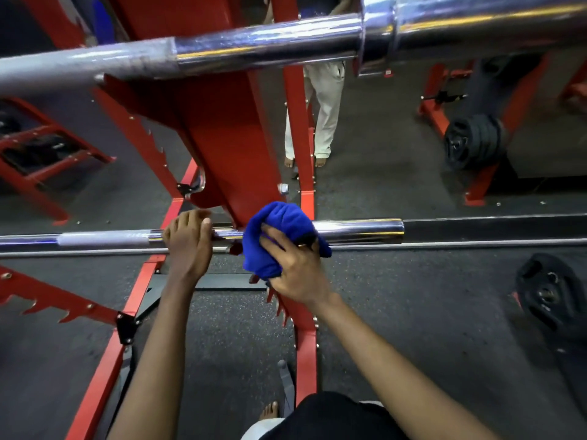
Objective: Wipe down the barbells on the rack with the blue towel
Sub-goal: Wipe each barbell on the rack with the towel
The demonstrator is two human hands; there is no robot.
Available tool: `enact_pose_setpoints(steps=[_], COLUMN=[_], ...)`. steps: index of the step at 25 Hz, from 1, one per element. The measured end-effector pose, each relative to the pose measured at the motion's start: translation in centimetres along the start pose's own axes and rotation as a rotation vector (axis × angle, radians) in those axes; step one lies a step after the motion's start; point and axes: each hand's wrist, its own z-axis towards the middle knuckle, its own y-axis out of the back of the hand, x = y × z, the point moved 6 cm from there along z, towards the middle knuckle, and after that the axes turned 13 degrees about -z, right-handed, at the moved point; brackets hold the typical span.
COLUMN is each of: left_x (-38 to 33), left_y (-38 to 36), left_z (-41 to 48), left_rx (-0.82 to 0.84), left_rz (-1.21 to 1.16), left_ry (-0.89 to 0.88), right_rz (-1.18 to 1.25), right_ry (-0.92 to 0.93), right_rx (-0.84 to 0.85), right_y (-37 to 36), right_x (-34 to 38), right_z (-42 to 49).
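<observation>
Head view, looking down along both forearms. The red rack (pixel 222 128) serves as the holder and carries two bars: the upper barbell (pixel 254 46) crosses the top of the frame, well above both grips, and the lower barbell (pixel 359 231) runs level under the hands.

The left hand (pixel 187 246) is closed over the lower barbell, fingers curled across its top, just right of the dull knurled section. The right hand (pixel 295 268) clutches the bunched blue towel (pixel 276 230), which is wrapped over the same bar just beside the left grip, where the rack's slanted red upright passes behind it. To the right of the towel the bright sleeve of the bar continues to its end.

A toothed red rail of the rack juts out directly beneath the right hand, close to the towel's hanging folds. Beyond the grips, behind the upright, stands a person in pale trousers (pixel 327 109), barefoot on the dark floor. Far right of the towel lie a stack of black weight plates (pixel 473 141) against a red stand, and a single black plate (pixel 546 293) nearer the camera.
</observation>
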Motion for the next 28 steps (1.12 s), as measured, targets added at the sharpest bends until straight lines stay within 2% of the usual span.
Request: enact_pose_setpoints(steps=[2, 7, 10, 13, 14, 16, 17, 19, 20, 23, 25, 27, 28], left_x=[0.2, 0.2, 0.0, -0.2, -0.3, -0.2, -0.2, -0.3, -0.3, -0.4, -0.2, 0.0, 0.0], left_y=[-0.5, -0.6, -0.6, -0.6, -0.6, -0.8, -0.9, -0.9, -0.9, -0.9, -1.0, -0.9, -0.9], left_z=[-0.4, -0.7, -0.7, -0.8, -0.8, -0.8, -0.8, -0.8, -0.8, -0.8, -0.8, -0.8, -0.9], left_rx=[0.016, -0.049, -0.063, -0.067, -0.063, -0.067, -0.074, -0.091, -0.098, -0.109, -0.110, -0.113, -0.119], left_rz=[0.017, 0.019, 0.023, 0.027, 0.024, 0.036, 0.043, 0.052, 0.054, 0.051, 0.050, 0.047, 0.051], left_ry=[-0.039, -0.067, -0.061, -0.058, -0.055, -0.046, -0.043, -0.045, -0.048, -0.065, -0.067, -0.069, -0.067], right_rz=[-0.008, -0.097, 0.030, 0.268, 0.422, 0.999, 1.266, 1.609, 1.766, 2.407, 2.454, 2.499, 2.627], right_ry=[-0.013, -0.355, -0.582, -0.855, -0.983, -1.181, -1.174, -1.029, -0.956, -1.193, -1.381, -1.396, -1.401], right_rx=[-0.038, -0.232, -0.282, -0.269, -0.254, -0.282, -0.239, -0.147, -0.184, -0.192, -0.137, 0.007, 0.067], right_y=[0.7, 4.8, 6.6, 7.5, 7.4, 6.5, 6.2, 5.4, 4.3, -0.5, -3.2, -4.5, -5.1], right_x=[-2.6, -10.2, -13.1, -16.4, -18.1, -19.9, -19.6, -18.3, -17.9, -13.2, -9.8, -6.7, -5.6], right_z=[-1.6, -4.6, -4.4, -3.4, -3.4, -3.4, -3.4, -3.7, -4.6, -6.3, -7.2, -6.4, -6.0])
